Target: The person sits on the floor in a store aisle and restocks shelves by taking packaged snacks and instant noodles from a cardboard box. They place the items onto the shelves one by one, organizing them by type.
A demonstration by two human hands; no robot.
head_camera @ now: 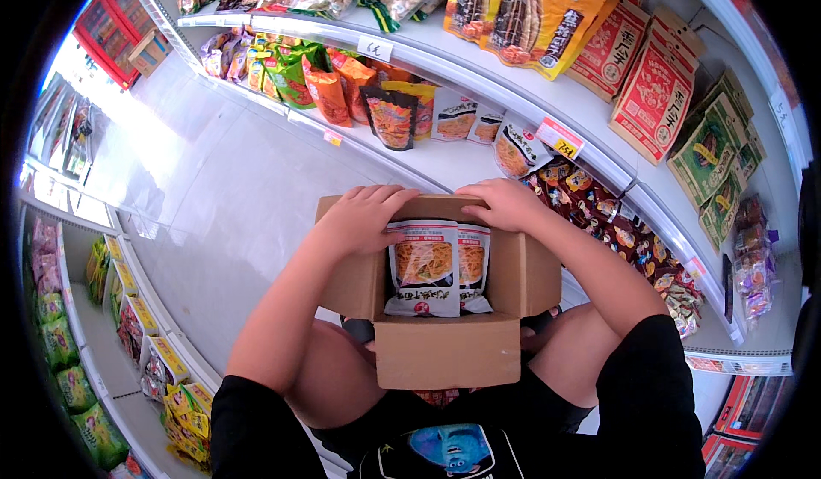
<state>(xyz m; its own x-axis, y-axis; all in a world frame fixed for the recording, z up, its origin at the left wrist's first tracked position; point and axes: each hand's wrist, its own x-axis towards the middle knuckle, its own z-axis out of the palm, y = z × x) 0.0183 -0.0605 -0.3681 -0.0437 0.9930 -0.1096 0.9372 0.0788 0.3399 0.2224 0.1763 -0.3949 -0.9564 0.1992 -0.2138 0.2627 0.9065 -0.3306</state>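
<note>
An open cardboard box [448, 354] sits in front of me between my knees, its flaps folded outward. My left hand [371, 217] grips the far left edge of the box, fingers over the rim and thumb inside by the snack bags. At the far right corner, my right hand [503, 204] holds the same far wall, with its fingers on the top edge. Inside lie white snack bags with pictures of noodles, a larger one [423, 267] at left partly over another [473, 267]. Similar white bags [454, 116] stand on the lower shelf beyond the box.
A curved shelf unit [430, 170] runs along the far and right sides, holding orange sunflower seed bags [529, 17] and red-brown paper packets [657, 87]. Dark red wrapped snacks [616, 222] lie right of the box. Another stocked shelf [106, 351] stands at left, across the tiled floor [211, 177].
</note>
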